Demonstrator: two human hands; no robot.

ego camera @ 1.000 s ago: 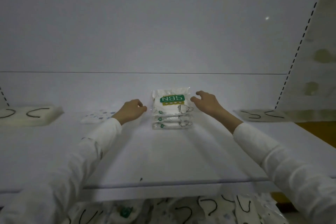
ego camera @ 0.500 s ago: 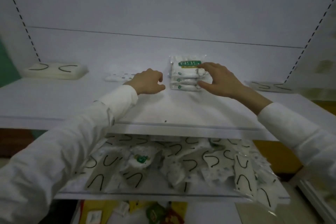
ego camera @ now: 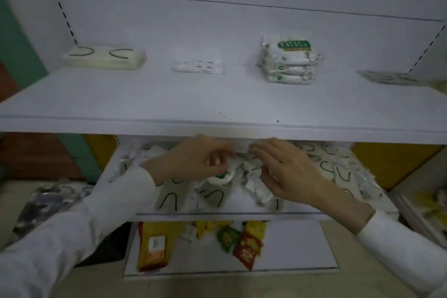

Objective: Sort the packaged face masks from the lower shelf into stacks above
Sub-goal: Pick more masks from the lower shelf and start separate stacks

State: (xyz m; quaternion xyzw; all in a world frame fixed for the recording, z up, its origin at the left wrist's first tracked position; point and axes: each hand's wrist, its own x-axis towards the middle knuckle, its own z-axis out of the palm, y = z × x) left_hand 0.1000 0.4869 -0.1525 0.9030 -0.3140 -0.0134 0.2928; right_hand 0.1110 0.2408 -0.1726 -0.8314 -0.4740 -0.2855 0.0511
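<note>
Loose mask packs (ego camera: 212, 195) heaped on the lower shelf (ego camera: 229, 216), right under your hands | your left hand (ego camera: 193, 161) curls into the pile, grip unclear | your right hand (ego camera: 287, 172) lies flat on packs, fingers spread | upper shelf (ego camera: 145, 100) carries four stacks, the green-labelled stack (ego camera: 290, 63) tallest | snack packets (ego camera: 242, 242) on the bottom shelf (ego camera: 302, 249)

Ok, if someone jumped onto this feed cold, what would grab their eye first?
Both hands, the left hand and right hand, are down in the jumbled pile of packaged masks on the lower shelf, dead centre. Above, the tall N95 stack with its green label stands out on the upper shelf, right of middle. Below, yellow, green and red snack packets add a splash of colour on the bottom shelf.
</note>
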